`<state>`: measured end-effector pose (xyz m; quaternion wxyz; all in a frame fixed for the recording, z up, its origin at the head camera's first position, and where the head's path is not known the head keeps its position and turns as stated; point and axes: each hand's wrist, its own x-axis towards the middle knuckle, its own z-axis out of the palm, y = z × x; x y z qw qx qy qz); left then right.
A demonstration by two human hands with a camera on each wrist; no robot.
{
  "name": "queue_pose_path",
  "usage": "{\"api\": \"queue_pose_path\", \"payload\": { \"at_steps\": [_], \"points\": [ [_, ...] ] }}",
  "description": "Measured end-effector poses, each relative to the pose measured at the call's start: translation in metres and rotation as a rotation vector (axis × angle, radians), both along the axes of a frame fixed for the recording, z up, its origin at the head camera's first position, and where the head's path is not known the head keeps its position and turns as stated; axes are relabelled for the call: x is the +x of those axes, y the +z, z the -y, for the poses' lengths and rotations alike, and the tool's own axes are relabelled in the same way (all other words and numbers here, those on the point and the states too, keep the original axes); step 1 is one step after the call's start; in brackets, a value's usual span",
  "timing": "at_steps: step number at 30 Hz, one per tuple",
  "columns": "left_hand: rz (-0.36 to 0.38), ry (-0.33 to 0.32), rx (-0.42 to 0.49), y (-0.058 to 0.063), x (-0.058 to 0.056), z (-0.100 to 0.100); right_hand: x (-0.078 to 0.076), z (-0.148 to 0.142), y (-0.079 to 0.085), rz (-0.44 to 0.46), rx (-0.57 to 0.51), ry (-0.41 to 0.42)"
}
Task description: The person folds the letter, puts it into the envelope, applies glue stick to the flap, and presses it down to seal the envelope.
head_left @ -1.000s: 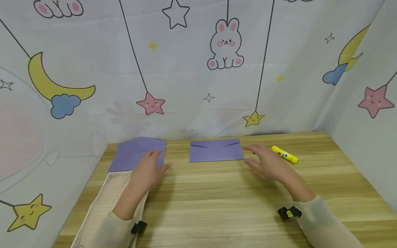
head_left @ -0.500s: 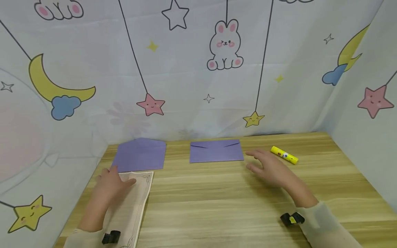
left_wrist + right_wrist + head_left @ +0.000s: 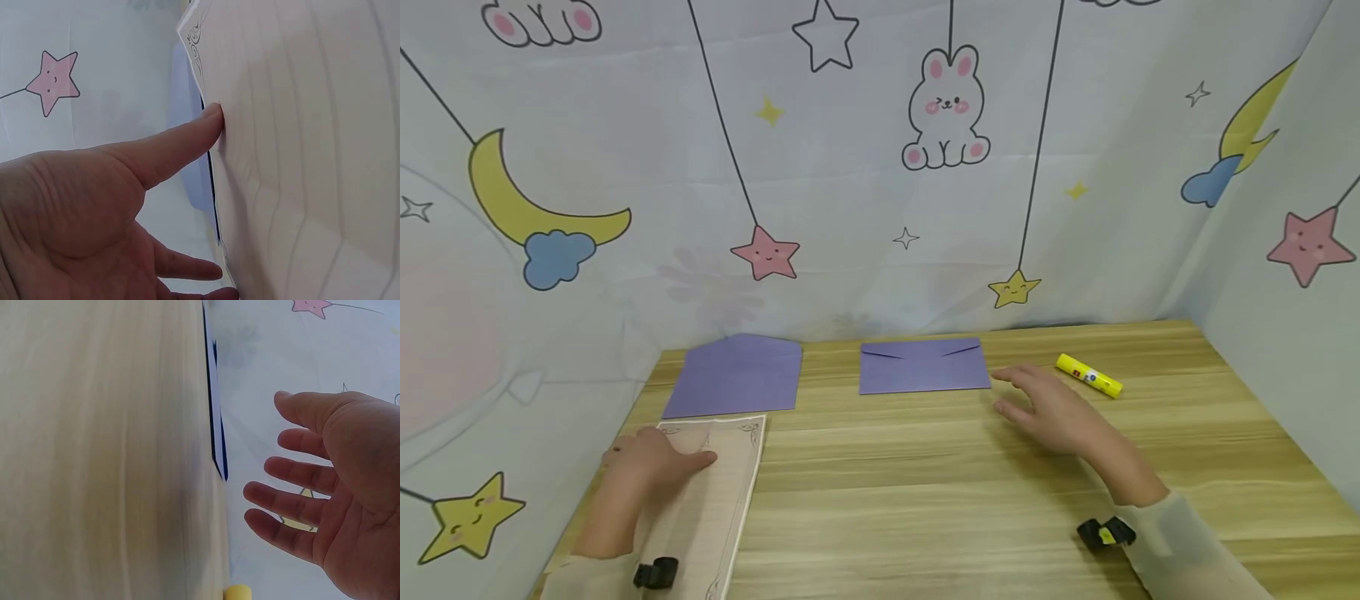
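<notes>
My left hand (image 3: 643, 462) rests on a sheet of cream lined letter paper (image 3: 718, 483) with scrolled corners, at the front left of the table. In the left wrist view the thumb lies straight against the paper (image 3: 300, 125), and the other fingers reach its far side. My right hand (image 3: 1056, 412) hovers palm down with relaxed, spread fingers and holds nothing. Just left of its fingertips lies a purple envelope (image 3: 925, 375) with its flap side up. Behind its knuckles is a yellow glue stick (image 3: 1088, 376).
Another purple envelope (image 3: 737, 379), its flap raised, lies at the back left, just beyond the paper's top edge. The wood-grain table (image 3: 910, 517) meets a printed cloth backdrop (image 3: 850, 167) at the back and sides. Each wrist wears a small black camera mount (image 3: 1105, 533).
My left hand has moved left and toward me, from over the left envelope onto the paper. The paper has shifted slightly left. My right hand has drawn back a little.
</notes>
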<state>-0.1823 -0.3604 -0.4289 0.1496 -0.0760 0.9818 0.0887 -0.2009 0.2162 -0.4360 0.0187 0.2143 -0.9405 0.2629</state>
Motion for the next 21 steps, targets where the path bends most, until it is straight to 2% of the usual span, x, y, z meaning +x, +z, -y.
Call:
{"api": "queue_pose_path", "payload": {
  "at_steps": [10, 16, 21],
  "points": [
    [0.036, 0.024, 0.03, 0.0027, -0.0025, 0.0037, 0.0004, 0.0005, -0.0008, 0.004, 0.003, 0.004],
    [0.028, 0.036, 0.039, 0.0029, -0.0035, 0.0045, 0.001, 0.0, -0.0006, 0.007, 0.003, 0.003],
    [0.031, 0.102, 0.083, 0.0036, -0.0038, 0.0041, 0.0009, -0.0008, -0.0008, 0.008, 0.006, 0.002]
  ]
}}
